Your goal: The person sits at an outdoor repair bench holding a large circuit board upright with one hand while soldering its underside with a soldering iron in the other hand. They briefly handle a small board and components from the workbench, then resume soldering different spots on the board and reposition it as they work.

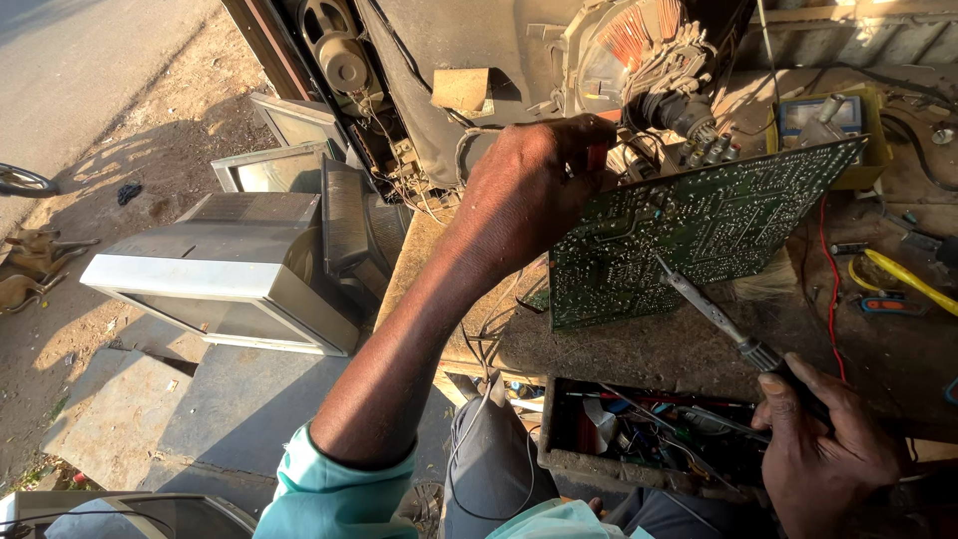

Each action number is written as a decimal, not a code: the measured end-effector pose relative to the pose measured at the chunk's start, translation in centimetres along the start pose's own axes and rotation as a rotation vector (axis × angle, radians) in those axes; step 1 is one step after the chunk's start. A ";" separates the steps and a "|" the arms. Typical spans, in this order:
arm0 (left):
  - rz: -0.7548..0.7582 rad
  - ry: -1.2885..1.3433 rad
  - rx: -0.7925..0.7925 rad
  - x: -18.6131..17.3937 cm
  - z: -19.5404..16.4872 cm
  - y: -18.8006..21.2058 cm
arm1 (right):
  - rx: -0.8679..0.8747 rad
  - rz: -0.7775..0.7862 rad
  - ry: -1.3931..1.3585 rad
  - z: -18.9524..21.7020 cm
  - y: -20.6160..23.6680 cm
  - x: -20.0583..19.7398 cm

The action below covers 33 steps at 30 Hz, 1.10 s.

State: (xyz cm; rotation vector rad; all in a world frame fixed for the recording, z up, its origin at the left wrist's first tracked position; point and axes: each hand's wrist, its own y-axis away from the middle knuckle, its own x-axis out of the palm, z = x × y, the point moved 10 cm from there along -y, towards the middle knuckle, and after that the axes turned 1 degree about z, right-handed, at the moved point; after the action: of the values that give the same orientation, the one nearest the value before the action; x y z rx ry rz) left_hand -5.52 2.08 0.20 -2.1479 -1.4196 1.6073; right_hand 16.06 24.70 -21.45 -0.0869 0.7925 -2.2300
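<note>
Gripping a soldering iron (733,334) near its dark handle, the right hand (823,449) is sitting low at the near right corner, its grip closed tight around the tool. The iron is slanting up and to the left, and its tip is touching the solder side of a green circuit board (699,225). Just under that hand, an open drawer (639,449) crammed with wires and small parts is jutting out from the table (619,349).

The left hand (529,185) is reaching forward on a long bare arm coming out of a pale teal sleeve (334,489). Its grip is wrapped round the board's upper left corner, holding the board tilted on edge above the table, with the lower edge close to the dusty top.

To the right of the board, a red wire (828,289) and a yellow cable (913,281) are lying on the table, and a yellow-cased meter (833,125) is sitting further back. Behind the left hand, the neck of a picture tube with its copper deflection coil (639,40) is standing in an opened television chassis. Off to the left, on the ground, a grey television set (225,274) is lying beside other set casings in the sun.
</note>
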 end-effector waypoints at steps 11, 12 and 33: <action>0.077 0.012 -0.130 0.8 1.8 -0.3 | 0.055 0.032 0.002 0.7 -0.6 0.8; 0.074 -0.041 -0.128 0.8 1.7 -0.3 | 0.030 0.027 -0.014 1.1 -0.7 1.0; 0.127 0.041 -0.236 1.8 3.8 0.1 | -0.015 0.079 -0.194 0.3 -1.9 4.0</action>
State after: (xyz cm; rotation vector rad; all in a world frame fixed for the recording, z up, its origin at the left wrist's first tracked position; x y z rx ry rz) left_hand -8.44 1.72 -2.75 -2.4311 -1.5599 1.4908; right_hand 12.07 22.85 -20.83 -0.2707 0.6948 -2.1037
